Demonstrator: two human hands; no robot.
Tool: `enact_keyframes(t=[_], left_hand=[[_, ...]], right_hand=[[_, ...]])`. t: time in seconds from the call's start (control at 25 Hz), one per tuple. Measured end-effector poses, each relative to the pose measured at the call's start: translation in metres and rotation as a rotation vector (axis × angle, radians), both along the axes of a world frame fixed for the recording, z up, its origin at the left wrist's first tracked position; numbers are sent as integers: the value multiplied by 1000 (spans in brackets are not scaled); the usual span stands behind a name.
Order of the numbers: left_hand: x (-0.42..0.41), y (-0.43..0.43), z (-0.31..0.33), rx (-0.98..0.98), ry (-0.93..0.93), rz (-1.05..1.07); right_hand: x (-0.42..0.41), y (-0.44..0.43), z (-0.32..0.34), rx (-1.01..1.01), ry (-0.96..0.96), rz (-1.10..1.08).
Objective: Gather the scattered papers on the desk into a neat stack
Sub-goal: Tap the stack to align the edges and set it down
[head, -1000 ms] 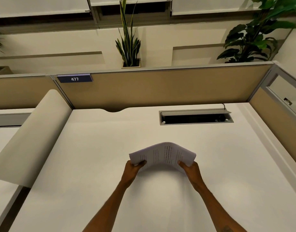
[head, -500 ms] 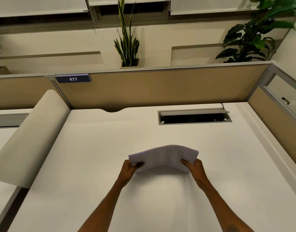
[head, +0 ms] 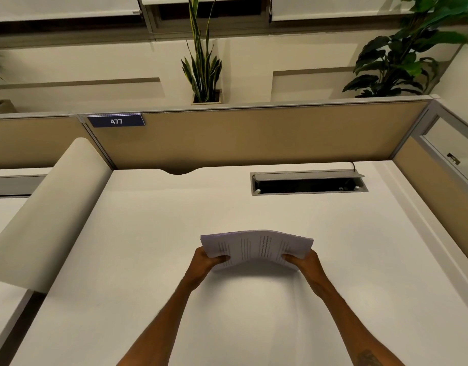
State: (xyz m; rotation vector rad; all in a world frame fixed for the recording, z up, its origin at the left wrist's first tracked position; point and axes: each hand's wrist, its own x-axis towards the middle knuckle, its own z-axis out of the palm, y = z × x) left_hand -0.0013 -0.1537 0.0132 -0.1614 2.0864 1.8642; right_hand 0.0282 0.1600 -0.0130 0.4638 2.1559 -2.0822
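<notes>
A stack of printed white papers [head: 256,248] is held above the middle of the white desk [head: 148,247], bowed upward in an arch. My left hand [head: 205,261] grips its left edge, thumb on top. My right hand [head: 305,262] grips its right edge the same way. The sheets look roughly aligned, with the far edges slightly fanned. No loose papers lie elsewhere on the desk in this view.
A cable tray opening with a raised grey lid [head: 308,182] sits at the back right of the desk. Tan partition panels [head: 254,136] wall the back and right sides. A curved cream divider [head: 50,207] leans at the left edge.
The stack has flattened from a high arch to a shallower bow, and my hands have drawn slightly apart while holding it at about the same spot.
</notes>
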Motion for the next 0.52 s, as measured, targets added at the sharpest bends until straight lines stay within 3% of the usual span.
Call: enact_keyframes(t=[0.2,0.52], left_hand=[[-5,0,5,29,10,16],[-18,-6,16,77,-62,0]], right_hand=[[-6,-2,4,-50,-23,-66],[-15,4,15,-78,-12,83]])
